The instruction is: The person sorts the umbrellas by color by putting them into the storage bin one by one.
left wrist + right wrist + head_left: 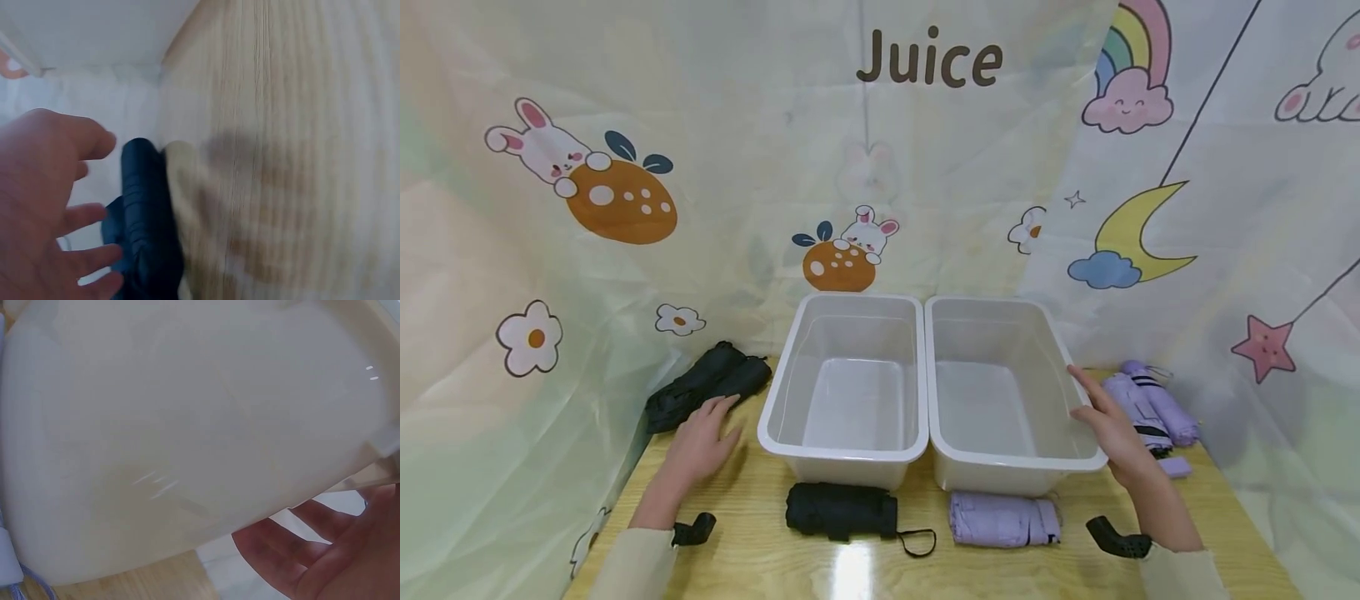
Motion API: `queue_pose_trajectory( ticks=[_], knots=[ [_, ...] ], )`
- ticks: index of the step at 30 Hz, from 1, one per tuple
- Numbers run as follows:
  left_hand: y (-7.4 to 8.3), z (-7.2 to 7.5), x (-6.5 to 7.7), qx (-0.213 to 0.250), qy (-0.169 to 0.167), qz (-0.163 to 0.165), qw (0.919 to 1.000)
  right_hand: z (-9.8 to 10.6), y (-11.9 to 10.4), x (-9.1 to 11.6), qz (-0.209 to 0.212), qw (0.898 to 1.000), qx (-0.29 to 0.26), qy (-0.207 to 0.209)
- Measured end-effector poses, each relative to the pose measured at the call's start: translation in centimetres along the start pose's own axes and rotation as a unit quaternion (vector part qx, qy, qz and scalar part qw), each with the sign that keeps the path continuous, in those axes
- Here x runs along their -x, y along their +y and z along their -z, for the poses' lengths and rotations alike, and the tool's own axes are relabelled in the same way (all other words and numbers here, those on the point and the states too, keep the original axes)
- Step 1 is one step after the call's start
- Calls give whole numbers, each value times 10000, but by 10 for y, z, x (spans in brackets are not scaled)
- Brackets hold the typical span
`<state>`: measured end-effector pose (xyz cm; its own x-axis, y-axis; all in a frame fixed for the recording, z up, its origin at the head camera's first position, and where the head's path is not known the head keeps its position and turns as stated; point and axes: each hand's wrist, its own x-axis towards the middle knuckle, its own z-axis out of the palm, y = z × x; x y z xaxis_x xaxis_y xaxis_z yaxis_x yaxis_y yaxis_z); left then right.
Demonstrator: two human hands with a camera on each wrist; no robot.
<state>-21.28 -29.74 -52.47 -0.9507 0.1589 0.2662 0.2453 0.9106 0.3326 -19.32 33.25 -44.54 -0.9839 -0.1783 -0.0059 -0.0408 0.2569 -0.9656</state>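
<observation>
At the table's far left, my left hand (700,442) hovers, fingers loosely spread and holding nothing, just short of the black folded umbrellas (707,385). They lie side by side, long axes slanting from near-left toward the left bin (850,383). I judge them light, with soft slippery fabric over stiff ribs, best grasped round the middle. My right hand (1112,429) rests straight-fingered against the right bin (1007,392) wall, lilac umbrellas (1150,404) beside it
</observation>
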Motion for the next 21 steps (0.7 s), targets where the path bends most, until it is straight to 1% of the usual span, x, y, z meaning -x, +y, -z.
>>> queue_pose_trajectory(
  ticks=[6, 9, 12, 16, 21],
  knots=[
    [-9, -9, -30, -58, 50, 238, 9997, 1, 0, 1, 52, 10000, -68, 1],
    [-17, -12, -43, -176, -41, 351, 9992, -1, -1, 0, 45, 9999, -137, 6],
    [-25, -16, -53, -397, -162, 406, 9983, -1, 0, -1, 32, 9998, -219, 2],
    [-31, -22, -63, -572, -239, 474, 9969, -2, 0, 0, 32, 9995, -300, 11],
    [-33, -28, -70, -563, -389, 614, 9958, -2, 1, 0, 10, 9989, -455, 56]
  ],
)
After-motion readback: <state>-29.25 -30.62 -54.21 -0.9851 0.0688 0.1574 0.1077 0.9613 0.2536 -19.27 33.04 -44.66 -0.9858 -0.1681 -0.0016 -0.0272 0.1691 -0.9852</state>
